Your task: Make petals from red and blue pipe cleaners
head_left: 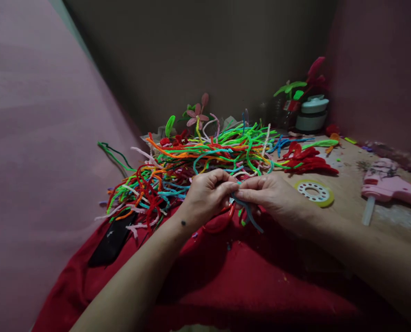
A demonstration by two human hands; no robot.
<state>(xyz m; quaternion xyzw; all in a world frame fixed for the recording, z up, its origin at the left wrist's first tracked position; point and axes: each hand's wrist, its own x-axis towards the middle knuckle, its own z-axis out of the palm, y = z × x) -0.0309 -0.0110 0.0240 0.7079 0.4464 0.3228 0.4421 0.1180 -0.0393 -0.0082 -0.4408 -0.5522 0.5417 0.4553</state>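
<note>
A blue pipe cleaner is pinched between my two hands, its loose end hanging down to the right. My left hand is closed, thumb and forefinger pressed together at the pipe cleaner's upper part. Close against it, my right hand pinches the same piece with thumb and forefinger. The fingers hide most of where it is held. Just behind the hands lies a large tangled heap of pipe cleaners in green, red, orange, blue, pink and white. Under the hands, red-handled scissors show in part.
A pink glue gun with a glue stick lies at the right, near a roll of tape. A black phone-like object rests on the red cloth. Behind stand a lidded jar and pipe-cleaner flowers.
</note>
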